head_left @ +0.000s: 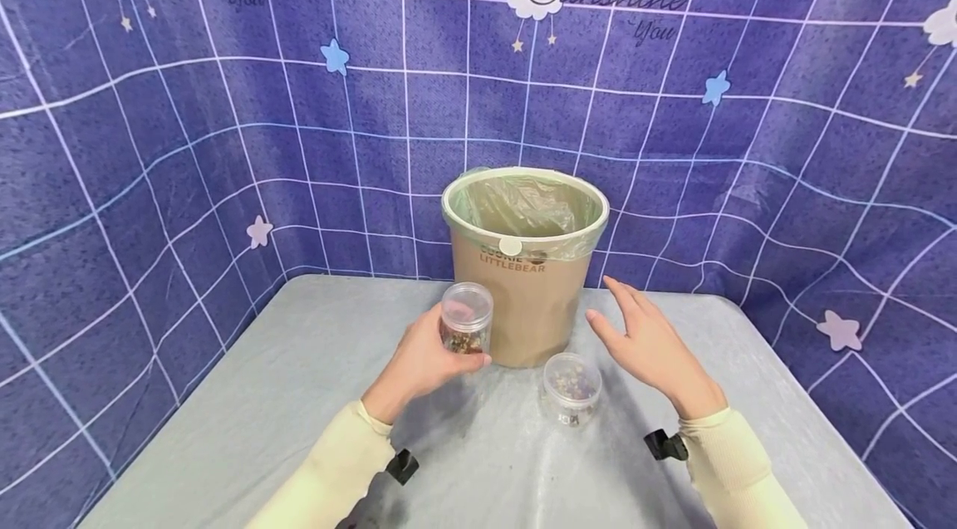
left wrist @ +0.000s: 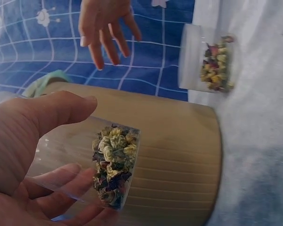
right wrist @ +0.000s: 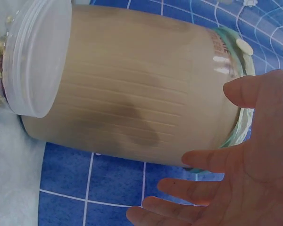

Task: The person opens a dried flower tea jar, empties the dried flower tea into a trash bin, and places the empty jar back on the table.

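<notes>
Head view: L hand (head_left: 422,367) was curled round a jar (head_left: 468,317), thumb one side, fingers the other, prob. for a steady one-handed, roughly upright hold. R hand (head_left: 649,346) hung spread w/ nothing in it. Btwn the hands, nearer the R, a tub (head_left: 571,388) stood on the counter (head_left: 493,471), likely set flat for stability. Bin (head_left: 516,317) was just beyond, btwn both hands, its bag (head_left: 516,201) turned over the rim, presumably so it wouldn't slip in.

L wrist view: jar sat btwn L thumb & fingers; dried flowers (left wrist: 114,162) bunched at its base, as you'd expect from that hold.

R wrist view: R fingers were apart, well clear of the tub, bin just beside them.
</notes>
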`<action>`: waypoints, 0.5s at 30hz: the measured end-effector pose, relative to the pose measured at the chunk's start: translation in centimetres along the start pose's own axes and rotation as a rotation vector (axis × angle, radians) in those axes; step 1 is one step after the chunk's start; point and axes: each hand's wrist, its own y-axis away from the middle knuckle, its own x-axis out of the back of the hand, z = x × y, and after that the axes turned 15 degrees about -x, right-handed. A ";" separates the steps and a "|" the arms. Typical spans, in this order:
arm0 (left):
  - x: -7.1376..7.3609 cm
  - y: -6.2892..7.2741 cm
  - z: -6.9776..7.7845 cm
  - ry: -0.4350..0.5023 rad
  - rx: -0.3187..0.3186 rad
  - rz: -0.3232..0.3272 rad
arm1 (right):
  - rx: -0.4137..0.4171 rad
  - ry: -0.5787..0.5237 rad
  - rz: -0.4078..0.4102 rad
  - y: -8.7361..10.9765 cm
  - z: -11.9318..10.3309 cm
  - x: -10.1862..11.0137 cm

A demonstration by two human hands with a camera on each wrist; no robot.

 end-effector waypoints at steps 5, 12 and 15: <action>0.9 -0.7 0.8 -0.021 -0.013 0.021 | 0.006 -0.009 0.005 0.2 -0.4 0.2; 2.1 -1.6 2.0 -0.055 -0.027 0.046 | 0.016 -0.022 0.013 0.4 -0.8 0.6; 2.5 -1.9 2.4 -0.052 -0.044 0.055 | 0.017 -0.027 0.014 0.6 -1.0 0.8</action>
